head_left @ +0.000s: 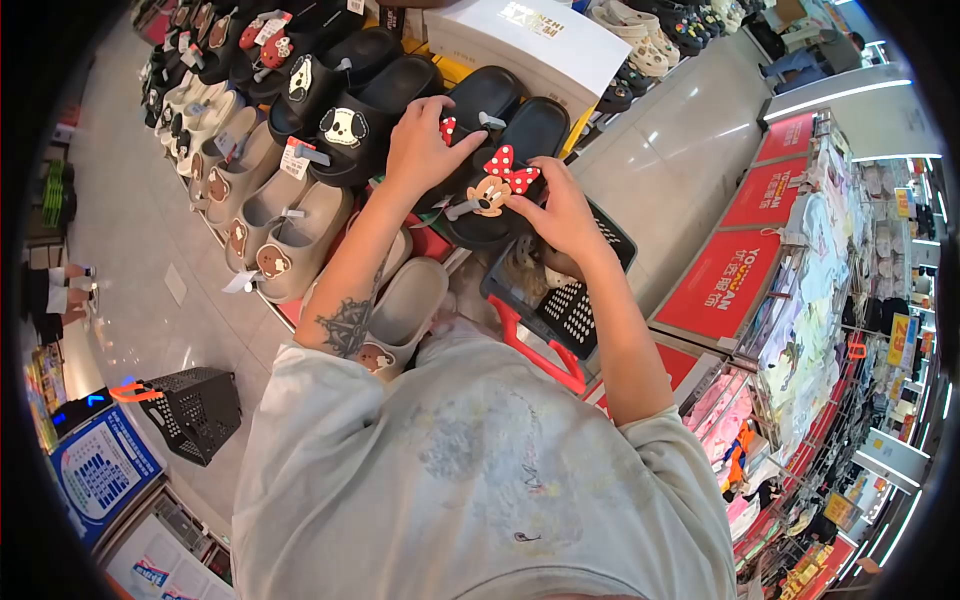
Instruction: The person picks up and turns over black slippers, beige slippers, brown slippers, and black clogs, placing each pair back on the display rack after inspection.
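A pair of black slippers with red polka-dot bows lies on the display under both hands. My left hand [428,148] is curled over the strap of the left black slipper [484,93], its thumb stretched across and mostly covering the decoration. My right hand [562,212] holds the right black slipper [537,130] by the strap's outer side, with thumb on top and fingers partly hidden. A Minnie Mouse decoration [490,192] shows on that strap, beside a grey security tag [463,210].
Black slippers with a dog face [343,128] and beige bear slippers [275,258] stand in rows to the left. A white box [530,45] sits behind. A black basket with a red handle [545,368] is below my right arm. Another basket [190,410] stands on the floor.
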Action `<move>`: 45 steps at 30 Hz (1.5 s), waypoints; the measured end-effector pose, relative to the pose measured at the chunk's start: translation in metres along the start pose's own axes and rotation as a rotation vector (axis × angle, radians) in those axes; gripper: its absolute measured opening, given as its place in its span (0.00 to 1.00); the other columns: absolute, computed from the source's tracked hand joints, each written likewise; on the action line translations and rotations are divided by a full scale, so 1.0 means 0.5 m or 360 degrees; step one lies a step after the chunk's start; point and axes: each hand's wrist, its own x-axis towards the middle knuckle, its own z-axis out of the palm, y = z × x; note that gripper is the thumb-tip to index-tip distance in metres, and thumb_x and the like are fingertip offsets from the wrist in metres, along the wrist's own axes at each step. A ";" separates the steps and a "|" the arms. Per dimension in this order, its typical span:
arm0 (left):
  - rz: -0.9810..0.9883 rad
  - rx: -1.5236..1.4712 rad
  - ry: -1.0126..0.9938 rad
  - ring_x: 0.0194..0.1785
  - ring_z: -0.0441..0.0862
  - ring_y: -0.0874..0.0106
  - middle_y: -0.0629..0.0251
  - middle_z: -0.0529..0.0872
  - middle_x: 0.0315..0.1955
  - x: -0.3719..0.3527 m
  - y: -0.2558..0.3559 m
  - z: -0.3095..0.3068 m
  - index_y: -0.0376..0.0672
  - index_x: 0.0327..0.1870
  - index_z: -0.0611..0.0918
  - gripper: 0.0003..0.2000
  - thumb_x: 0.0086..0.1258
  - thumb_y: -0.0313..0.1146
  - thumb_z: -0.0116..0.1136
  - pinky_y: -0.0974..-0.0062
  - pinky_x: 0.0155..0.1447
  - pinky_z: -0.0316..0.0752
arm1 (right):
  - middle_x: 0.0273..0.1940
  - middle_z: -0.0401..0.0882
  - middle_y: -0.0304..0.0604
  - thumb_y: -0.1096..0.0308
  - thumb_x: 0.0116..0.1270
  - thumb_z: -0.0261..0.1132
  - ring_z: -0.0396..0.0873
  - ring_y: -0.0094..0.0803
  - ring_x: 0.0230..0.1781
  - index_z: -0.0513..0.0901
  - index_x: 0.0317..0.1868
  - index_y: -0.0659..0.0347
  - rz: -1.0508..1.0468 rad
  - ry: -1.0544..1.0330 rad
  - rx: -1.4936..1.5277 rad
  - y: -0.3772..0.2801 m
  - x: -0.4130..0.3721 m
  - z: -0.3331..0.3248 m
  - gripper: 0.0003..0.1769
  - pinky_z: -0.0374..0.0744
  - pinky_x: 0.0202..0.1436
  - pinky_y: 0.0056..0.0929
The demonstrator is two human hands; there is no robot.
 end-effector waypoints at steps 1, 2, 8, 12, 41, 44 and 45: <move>0.0004 0.0003 0.0007 0.50 0.76 0.55 0.51 0.76 0.47 0.003 -0.001 -0.002 0.38 0.51 0.74 0.31 0.52 0.50 0.68 0.64 0.54 0.72 | 0.49 0.71 0.52 0.57 0.54 0.71 0.73 0.44 0.45 0.70 0.52 0.67 -0.0035 -0.0005 -0.0043 0.004 0.002 0.001 0.31 0.73 0.48 0.34; -0.0001 -0.0003 0.0013 0.51 0.76 0.55 0.51 0.76 0.48 0.005 -0.002 -0.002 0.38 0.53 0.73 0.33 0.51 0.51 0.69 0.64 0.54 0.71 | 0.49 0.71 0.52 0.57 0.54 0.71 0.73 0.44 0.45 0.70 0.52 0.67 -0.0037 -0.0006 -0.0042 0.007 0.002 0.004 0.31 0.73 0.48 0.34; -0.0039 -0.0072 0.0104 0.54 0.73 0.54 0.48 0.75 0.50 -0.005 -0.014 0.002 0.34 0.57 0.69 0.39 0.49 0.51 0.70 0.65 0.57 0.69 | 0.52 0.70 0.52 0.59 0.53 0.72 0.75 0.38 0.41 0.69 0.54 0.66 0.0201 -0.0053 -0.0003 -0.005 -0.004 0.004 0.32 0.74 0.44 0.31; 0.0281 -0.0212 0.0471 0.53 0.72 0.52 0.46 0.73 0.50 -0.049 0.016 -0.026 0.32 0.55 0.70 0.31 0.55 0.42 0.67 0.62 0.56 0.68 | 0.62 0.63 0.51 0.65 0.51 0.73 0.77 0.35 0.40 0.67 0.59 0.63 -0.0053 0.0207 0.0154 0.017 -0.050 0.003 0.35 0.75 0.47 0.29; 0.0720 0.0183 -0.1731 0.29 0.81 0.54 0.52 0.82 0.21 -0.489 0.092 0.311 0.41 0.25 0.83 0.20 0.64 0.49 0.48 0.56 0.36 0.75 | 0.22 0.78 0.57 0.55 0.65 0.48 0.78 0.53 0.24 0.81 0.20 0.63 0.1094 -0.0020 -0.0488 0.218 -0.592 0.168 0.25 0.75 0.33 0.49; 0.0714 0.0236 -0.1736 0.28 0.81 0.54 0.51 0.82 0.21 -0.459 0.097 0.301 0.40 0.24 0.83 0.21 0.63 0.49 0.48 0.57 0.36 0.75 | 0.23 0.78 0.57 0.52 0.66 0.49 0.78 0.54 0.27 0.82 0.21 0.62 0.1059 0.0004 -0.0393 0.240 -0.575 0.176 0.26 0.75 0.35 0.49; 0.0713 0.0244 -0.1747 0.28 0.81 0.54 0.51 0.82 0.20 -0.441 0.102 0.305 0.39 0.23 0.83 0.22 0.63 0.51 0.48 0.57 0.37 0.75 | 0.23 0.78 0.58 0.52 0.67 0.49 0.78 0.54 0.27 0.82 0.21 0.63 0.1005 0.0030 -0.0353 0.248 -0.564 0.171 0.27 0.75 0.35 0.49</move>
